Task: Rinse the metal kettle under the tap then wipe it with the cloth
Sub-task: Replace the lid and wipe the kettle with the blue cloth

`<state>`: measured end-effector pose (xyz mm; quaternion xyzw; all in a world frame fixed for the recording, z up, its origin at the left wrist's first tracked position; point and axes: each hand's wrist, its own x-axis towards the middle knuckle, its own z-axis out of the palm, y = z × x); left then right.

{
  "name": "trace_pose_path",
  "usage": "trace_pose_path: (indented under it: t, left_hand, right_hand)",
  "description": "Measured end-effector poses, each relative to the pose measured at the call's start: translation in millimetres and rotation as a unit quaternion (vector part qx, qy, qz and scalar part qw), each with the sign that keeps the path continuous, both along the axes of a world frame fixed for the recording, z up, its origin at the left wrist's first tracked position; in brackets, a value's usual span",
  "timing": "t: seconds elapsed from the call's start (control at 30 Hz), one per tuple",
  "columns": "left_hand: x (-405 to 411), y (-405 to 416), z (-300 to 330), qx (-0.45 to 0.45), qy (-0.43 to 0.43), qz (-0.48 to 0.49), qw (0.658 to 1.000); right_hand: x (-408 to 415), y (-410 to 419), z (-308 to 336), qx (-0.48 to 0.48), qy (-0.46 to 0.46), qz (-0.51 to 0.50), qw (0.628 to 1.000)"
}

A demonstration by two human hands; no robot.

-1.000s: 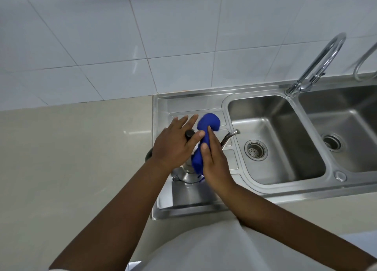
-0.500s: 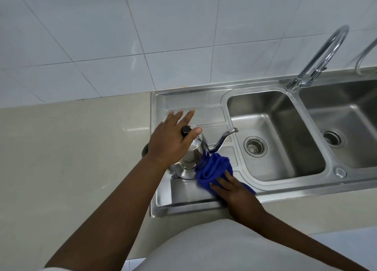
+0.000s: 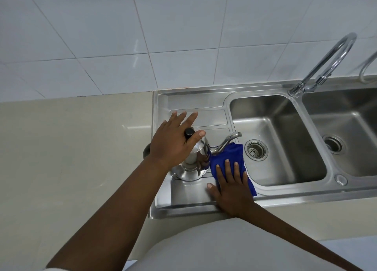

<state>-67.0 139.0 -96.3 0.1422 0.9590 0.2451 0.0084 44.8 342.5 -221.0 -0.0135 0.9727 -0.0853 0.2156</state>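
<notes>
Shiny metal kettle [image 3: 192, 164] stands upright on the steel sink's drainboard [image 3: 187, 193], under the left hand [image 3: 173, 142], whose spread fingers rest atop its black lid knob [image 3: 189, 132]. Just right, the right hand [image 3: 230, 191] presses flat, fingers apart, on the blue cloth [image 3: 229, 155] touching the kettle's spout.
</notes>
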Motion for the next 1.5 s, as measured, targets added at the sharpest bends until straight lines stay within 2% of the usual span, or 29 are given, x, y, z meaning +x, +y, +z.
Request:
trace_pose_path:
  t: [0.1, 0.2, 0.3, 0.37, 0.43, 0.57, 0.63, 0.77, 1.07, 1.33, 1.5]
  left_hand:
    - [0.7, -0.2, 1.0, -0.004, -0.002, -0.004, 1.000]
    - [1.4, -3.4, 4.5, 0.015, -0.002, -0.021, 1.000]
    - [1.8, -14.5, 12.4, 0.139, -0.033, -0.025, 0.989]
    - [3.5, -28.7, 13.1, 0.203, -0.031, -0.012, 0.979]
    - [7.8, -49.5, 7.5, 0.207, -0.028, 0.008, 0.978]
    - [22.0, -97.2, -15.5, 0.207, -0.119, 0.038, 0.970]
    - [27.5, -108.9, -24.7, 0.206, -0.127, 0.049, 0.969]
    - [30.6, -109.8, -27.3, 0.216, -0.134, 0.081, 0.964]
    - [28.8, -136.4, -7.5, 0.239, -0.120, 0.084, 0.960]
    - [26.4, -210.1, 20.0, 0.218, -0.059, 0.149, 0.963]
    - [24.1, -261.0, 17.4, 0.169, -0.060, 0.190, 0.965]
  right_hand:
    - [-0.1, -0.1, 10.9, -0.041, -0.004, -0.022, 0.999]
    - [-7.9, 6.0, 33.1, -0.154, 0.071, -0.108, 0.980]
    - [-28.8, 16.1, 61.1, -0.346, 0.123, -0.233, 0.901]
    - [-45.0, 21.8, 76.2, -0.436, 0.124, -0.261, 0.852]
    - [-57.9, 25.5, 86.3, -0.487, 0.121, -0.244, 0.830]
    - [-71.1, 32.2, 90.9, -0.557, 0.103, -0.245, 0.787]
    - [-73.1, 35.1, 89.8, -0.579, 0.085, -0.250, 0.772]
    - [-76.5, 37.2, 91.4, -0.594, 0.070, -0.257, 0.759]
    - [-92.1, 18.0, 119.0, -0.603, 0.073, -0.181, 0.773]
    - [-119.3, -60.8, 133.8, -0.653, 0.032, -0.110, 0.748]
    - [-133.0, -116.3, 127.3, -0.642, 0.003, -0.098, 0.761]
